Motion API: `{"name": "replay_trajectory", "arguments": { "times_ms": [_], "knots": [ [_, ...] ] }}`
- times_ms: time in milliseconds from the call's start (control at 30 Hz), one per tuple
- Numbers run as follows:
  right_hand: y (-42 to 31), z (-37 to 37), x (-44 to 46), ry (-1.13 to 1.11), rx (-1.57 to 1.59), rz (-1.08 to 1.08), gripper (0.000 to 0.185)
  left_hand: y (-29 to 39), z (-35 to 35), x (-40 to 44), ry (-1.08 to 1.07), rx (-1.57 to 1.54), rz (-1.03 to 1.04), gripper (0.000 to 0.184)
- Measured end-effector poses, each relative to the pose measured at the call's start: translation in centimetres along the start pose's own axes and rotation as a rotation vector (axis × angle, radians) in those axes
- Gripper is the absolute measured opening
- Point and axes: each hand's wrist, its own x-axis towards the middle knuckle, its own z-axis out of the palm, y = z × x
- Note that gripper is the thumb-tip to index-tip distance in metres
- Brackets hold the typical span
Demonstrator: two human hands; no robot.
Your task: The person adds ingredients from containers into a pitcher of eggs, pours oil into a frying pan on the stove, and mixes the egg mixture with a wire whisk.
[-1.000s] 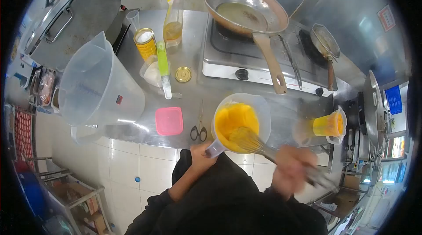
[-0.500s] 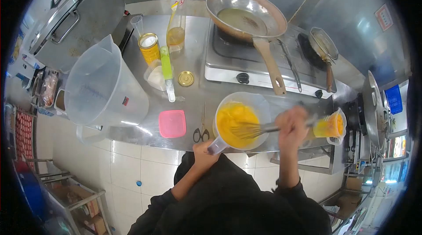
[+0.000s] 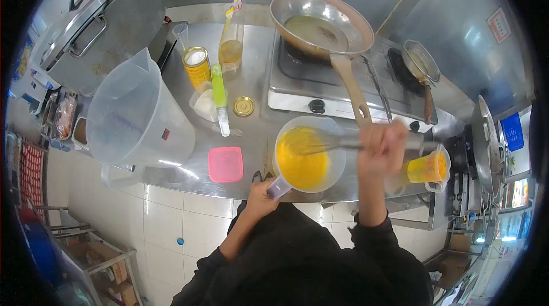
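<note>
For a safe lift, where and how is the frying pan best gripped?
I would probably grip the frying pan by its beige handle, coming from the near side: this part is long and narrow, slants toward that side and reaches over the front edge of the stove.

On bench, near front edge: jug, whisk in it | left of jug: box, then pitcher | behind pitcher: stockpot | behind box: lid, can farther back | behind jug: stove, pan on it, strainer right of pan | right of jug: cup
</note>
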Motion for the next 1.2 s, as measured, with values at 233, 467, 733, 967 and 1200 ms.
{"name": "replay_trajectory", "arguments": {
  "times_ms": [233,467,733,967,1200],
  "knots": [
    [-0.3,-0.3,-0.4,-0.066,-0.209,0.189,0.026,0.4,-0.5,0.5,0.001,-0.010,-0.016,0.023],
    [-1.0,-0.9,1.0,-0.890,0.150,0.186,0.024,1.0,-1.3,0.5,-0.033,0.039,-0.152,0.042],
    [3.1,-1.9,-4.5,-0.164,-0.025,0.177,0.011,2.5,-0.6,1.9,0.053,0.013,-0.006,0.089],
    [2.6,-0.1,-7.6,0.002,-0.671,-0.270,0.009,2.7,-0.4,1.7,0.038,-0.020,-0.092,0.087],
    [1.1,0.8,-7.1,-0.017,-0.346,-0.070,0.013,3.7,-0.6,1.5,0.037,0.024,-0.121,0.086]
  ]
}}
